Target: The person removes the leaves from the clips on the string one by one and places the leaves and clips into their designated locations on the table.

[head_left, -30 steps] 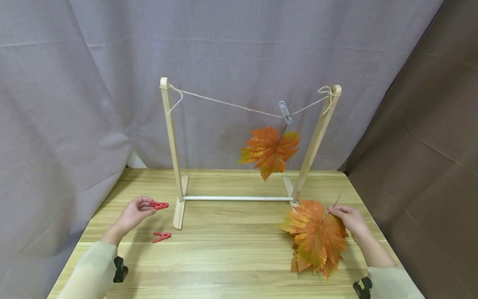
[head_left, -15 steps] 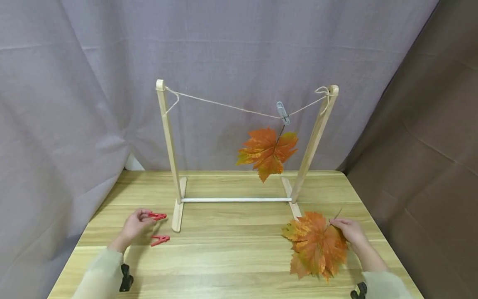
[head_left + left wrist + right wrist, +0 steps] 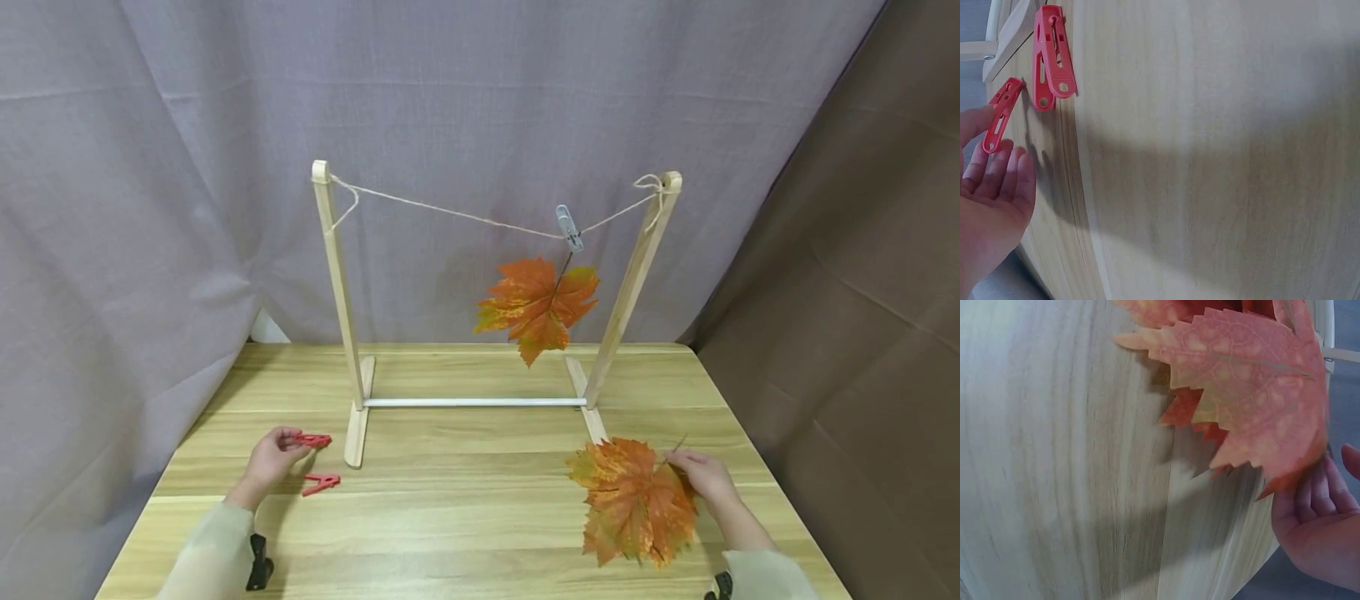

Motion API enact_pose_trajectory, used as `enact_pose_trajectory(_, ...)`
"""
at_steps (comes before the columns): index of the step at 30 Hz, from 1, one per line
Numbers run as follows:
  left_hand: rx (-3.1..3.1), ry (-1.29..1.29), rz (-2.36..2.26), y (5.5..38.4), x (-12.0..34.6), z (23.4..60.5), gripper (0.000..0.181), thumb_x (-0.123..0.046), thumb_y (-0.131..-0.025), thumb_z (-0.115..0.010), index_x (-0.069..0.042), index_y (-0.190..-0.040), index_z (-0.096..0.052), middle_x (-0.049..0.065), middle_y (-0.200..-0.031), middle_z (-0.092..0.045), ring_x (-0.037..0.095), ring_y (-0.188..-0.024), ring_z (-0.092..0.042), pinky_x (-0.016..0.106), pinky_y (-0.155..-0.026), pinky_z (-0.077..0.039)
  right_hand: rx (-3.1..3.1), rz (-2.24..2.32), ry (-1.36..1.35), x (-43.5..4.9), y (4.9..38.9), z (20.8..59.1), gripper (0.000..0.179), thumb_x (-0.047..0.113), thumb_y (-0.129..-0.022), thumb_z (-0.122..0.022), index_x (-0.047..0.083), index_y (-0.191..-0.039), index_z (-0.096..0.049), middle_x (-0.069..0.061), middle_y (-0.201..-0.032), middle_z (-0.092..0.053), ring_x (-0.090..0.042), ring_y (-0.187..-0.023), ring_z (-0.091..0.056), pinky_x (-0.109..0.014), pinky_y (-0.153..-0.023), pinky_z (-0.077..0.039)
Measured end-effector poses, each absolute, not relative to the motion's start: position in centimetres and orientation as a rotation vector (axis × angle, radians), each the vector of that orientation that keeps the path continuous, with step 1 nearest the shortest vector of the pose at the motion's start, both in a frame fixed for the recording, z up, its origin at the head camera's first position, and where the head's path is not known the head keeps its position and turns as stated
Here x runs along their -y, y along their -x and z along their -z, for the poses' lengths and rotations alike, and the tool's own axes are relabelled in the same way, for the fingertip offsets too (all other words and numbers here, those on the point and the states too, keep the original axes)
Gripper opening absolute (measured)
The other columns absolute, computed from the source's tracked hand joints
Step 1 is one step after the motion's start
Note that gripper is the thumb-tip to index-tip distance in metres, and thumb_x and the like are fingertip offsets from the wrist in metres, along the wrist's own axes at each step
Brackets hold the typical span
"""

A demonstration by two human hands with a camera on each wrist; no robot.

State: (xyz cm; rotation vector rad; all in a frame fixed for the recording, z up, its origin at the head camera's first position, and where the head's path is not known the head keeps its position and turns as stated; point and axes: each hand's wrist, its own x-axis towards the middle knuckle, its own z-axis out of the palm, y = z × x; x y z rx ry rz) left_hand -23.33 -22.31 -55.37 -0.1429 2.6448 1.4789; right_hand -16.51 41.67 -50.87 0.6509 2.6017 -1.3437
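Observation:
At the left of the head view, my left hand [image 3: 272,461] pinches a red clothespin [image 3: 312,440] just above the table. The left wrist view shows that clothespin [image 3: 1002,115] between thumb and fingers. Another red clothespin [image 3: 321,483] lies on the table nearer to me. On the right, my right hand [image 3: 711,482] pinches the thin stem of an orange artificial maple leaf [image 3: 637,500] between thumb and fingertips. In the right wrist view the leaf [image 3: 1247,369] hides part of the grip. More orange leaf shows under it.
A wooden stand [image 3: 341,292] with a white crossbar [image 3: 472,402] is at the back. A sagging string [image 3: 450,210] joins its posts. A grey clothespin [image 3: 569,228] on the string holds another maple leaf [image 3: 538,308]. Grey curtain [image 3: 465,100] hangs behind.
Both hands have moved down toward the table: the left with its red clothespin, the right with the maple leaf. The view has shifted slightly. The hanging leaf remains on the string.

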Motion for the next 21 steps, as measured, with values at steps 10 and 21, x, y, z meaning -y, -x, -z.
enact_pose_trajectory(10, -2.648, 0.139, -1.420, 22.9, 22.6, 54.9, 0.042, -0.008, -0.087, -0.061, 0.014, -0.119, -0.045, 0.033, -0.117, -0.054, 0.042, -0.107, -0.052, 0.033, -0.082, -0.049, -2.610, 1.394, -0.615, -42.4, 16.5, 50.3, 0.047, 0.022, -0.094, -0.050, -0.017, -0.120, -0.049, -0.018, -0.097, -0.071, -0.001, -0.075, -0.060, -0.030, -0.072, -0.052)
enact_pose_trajectory(21, -2.690, 0.100, -1.474, 23.9, 22.8, 50.8, 0.049, -0.012, -0.089, -0.060, 0.012, -0.127, -0.042, 0.035, -0.129, -0.044, 0.047, -0.120, -0.043, 0.052, -0.101, -0.039, -2.657, 1.371, -0.513, -41.4, 17.3, 47.1, 0.050, 0.026, -0.096, -0.049, -0.016, -0.122, -0.048, -0.010, -0.098, -0.070, 0.001, -0.077, -0.058, -0.035, -0.079, -0.055)
